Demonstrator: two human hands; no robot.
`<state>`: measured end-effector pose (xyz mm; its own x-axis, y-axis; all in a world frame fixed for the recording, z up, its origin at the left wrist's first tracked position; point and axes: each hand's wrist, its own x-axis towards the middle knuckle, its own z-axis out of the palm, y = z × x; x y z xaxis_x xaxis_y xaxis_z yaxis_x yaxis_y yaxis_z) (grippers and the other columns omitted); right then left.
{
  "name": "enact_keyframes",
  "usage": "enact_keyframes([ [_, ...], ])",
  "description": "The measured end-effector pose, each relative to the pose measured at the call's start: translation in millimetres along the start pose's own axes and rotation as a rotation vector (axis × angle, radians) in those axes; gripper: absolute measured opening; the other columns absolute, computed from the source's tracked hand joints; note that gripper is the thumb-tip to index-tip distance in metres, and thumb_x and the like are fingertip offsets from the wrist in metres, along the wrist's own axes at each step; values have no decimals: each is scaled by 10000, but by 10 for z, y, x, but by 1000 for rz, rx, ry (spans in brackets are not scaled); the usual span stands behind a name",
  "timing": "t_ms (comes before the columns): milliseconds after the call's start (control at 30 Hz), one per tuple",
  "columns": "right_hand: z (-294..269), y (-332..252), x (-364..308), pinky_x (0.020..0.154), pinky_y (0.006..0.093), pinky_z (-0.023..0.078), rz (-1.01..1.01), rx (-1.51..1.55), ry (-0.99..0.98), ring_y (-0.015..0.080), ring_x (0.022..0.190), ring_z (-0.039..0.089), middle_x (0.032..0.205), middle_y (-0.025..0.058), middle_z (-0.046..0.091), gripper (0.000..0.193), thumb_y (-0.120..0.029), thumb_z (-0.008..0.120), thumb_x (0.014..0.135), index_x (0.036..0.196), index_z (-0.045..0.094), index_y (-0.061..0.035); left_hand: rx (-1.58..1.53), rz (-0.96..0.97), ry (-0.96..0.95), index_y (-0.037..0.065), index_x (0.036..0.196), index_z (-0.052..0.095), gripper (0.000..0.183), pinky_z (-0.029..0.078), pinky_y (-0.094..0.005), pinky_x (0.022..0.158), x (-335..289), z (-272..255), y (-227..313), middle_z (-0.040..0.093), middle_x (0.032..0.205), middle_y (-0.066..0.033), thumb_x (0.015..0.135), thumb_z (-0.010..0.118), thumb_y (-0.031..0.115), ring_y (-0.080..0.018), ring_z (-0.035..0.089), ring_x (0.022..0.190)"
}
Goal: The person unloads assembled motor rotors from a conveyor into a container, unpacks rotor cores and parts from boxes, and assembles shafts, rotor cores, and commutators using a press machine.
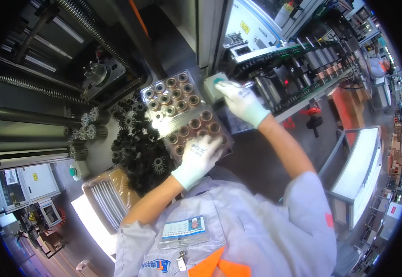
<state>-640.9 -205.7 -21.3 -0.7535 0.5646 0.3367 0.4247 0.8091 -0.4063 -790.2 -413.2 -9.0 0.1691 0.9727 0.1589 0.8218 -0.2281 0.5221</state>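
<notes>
My gloved left hand reaches over the near part of a clear plastic tray. Its fingers are bent down among copper-coloured toothed rings, and what lies under the fingertips is hidden. More rings sit in rows in the tray's far part. Gloved as well, my right hand is stretched toward a pale control box. Its fingertips rest at the green button on top, with nothing held in the hand.
Dark slotted rotor cores are heaped left of the tray. Beyond them stands a press with a metal fixture and springs. A conveyor carrying parts runs along the right. A wrapped carton stands at lower left, near another green button.
</notes>
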Motion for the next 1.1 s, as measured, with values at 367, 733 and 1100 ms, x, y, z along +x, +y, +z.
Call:
enact_keyframes([
  [367,570,-460,-1142,1022,457,462,484,385,60,403,1155,593,1299,236,597,418,-259,527,996,1314,577,8,361,13,-281,135,1038,647,193,460,-504,696,175,317,-15,644,923,-126,889,661,256,-338,646,797],
  [733,764,-720,-1456,979,442,501,445,507,-32,397,1118,621,1234,228,635,355,-207,527,987,1260,608,5,257,50,-245,107,1056,665,245,522,-489,725,210,145,-143,614,1078,-183,861,707,248,-369,658,866],
  [1100,73,-713,-865,1091,372,389,318,531,-4,257,1262,535,1378,152,567,388,-62,555,995,1372,543,31,-1252,-581,343,5,1079,662,277,490,-240,810,-595,-602,229,701,984,-7,940,732,234,-54,590,889],
])
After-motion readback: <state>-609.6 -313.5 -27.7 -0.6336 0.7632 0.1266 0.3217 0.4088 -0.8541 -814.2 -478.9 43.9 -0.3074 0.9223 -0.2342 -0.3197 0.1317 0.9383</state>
